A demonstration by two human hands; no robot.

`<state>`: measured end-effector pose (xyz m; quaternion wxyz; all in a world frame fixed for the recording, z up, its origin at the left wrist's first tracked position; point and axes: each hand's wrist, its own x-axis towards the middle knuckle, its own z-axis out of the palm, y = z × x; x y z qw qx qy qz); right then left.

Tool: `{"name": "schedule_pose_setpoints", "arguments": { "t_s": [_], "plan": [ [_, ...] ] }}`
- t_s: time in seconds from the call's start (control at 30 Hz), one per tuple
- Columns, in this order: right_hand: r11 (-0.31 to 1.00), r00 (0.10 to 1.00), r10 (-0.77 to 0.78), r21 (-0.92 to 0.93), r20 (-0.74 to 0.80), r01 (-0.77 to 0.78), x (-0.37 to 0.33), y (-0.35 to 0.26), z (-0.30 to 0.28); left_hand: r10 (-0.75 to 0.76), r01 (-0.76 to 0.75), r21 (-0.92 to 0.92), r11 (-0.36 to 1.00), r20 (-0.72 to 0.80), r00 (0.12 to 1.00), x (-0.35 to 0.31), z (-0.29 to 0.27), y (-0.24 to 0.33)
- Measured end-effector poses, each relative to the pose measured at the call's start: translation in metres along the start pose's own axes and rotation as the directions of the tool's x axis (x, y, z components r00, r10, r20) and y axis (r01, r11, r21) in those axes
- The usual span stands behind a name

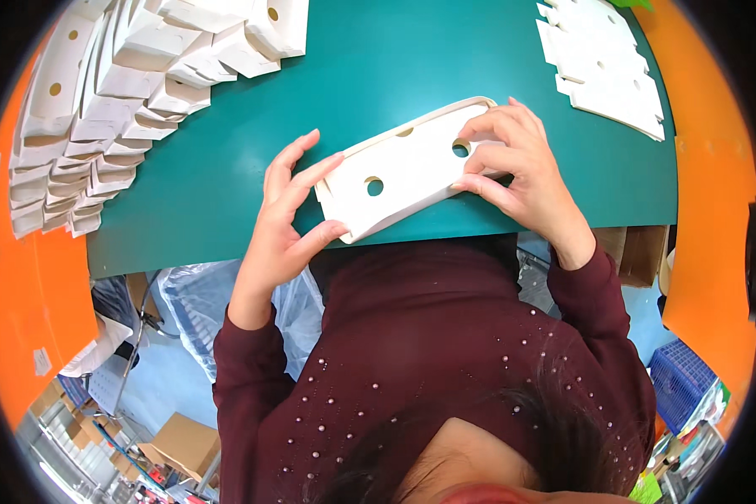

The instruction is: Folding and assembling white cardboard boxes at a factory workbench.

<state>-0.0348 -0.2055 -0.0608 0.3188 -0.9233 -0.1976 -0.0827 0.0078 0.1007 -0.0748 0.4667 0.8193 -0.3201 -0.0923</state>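
Note:
A long white cardboard tray (416, 172) with round holes lies tilted near the front edge of the green table, its right end farther from me. My left hand (290, 210) is at its left end, thumb on the near corner and a fingertip on the far corner, the fingers spread apart. At the right end my right hand (517, 164) grips the tray, thumb on the near wall and fingers curled over the end beside a hole. Part of that end is hidden by the hand.
Folded white cardboard trays (126, 101) are stacked in rows at the far left. Flat white cardboard blanks (601, 63) lie in a pile at the far right. Orange panels (718, 210) flank the green table (395, 50). Below are a plastic-lined crate (197, 311) and a blue basket (680, 382).

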Motion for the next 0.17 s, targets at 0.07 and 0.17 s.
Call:
{"name": "schedule_pose_setpoints", "arguments": {
  "t_s": [0.07, 0.17],
  "plan": [
    [1.0, 1.0, -0.022, -0.009, -0.003, 0.022, 0.0004, 0.0002, -0.0003, -0.001, 0.003, 0.103, 0.995, -0.014, 1.0, 0.0029, 0.0044, 0.0048],
    [0.999, 0.999, -0.039, -0.009, 0.002, 0.039, -0.0003, 0.0022, -0.0004, 0.01, -0.006, 0.22, 0.975, -0.013, 1.0, 0.0069, 0.0074, 0.0073]
  ]
}}
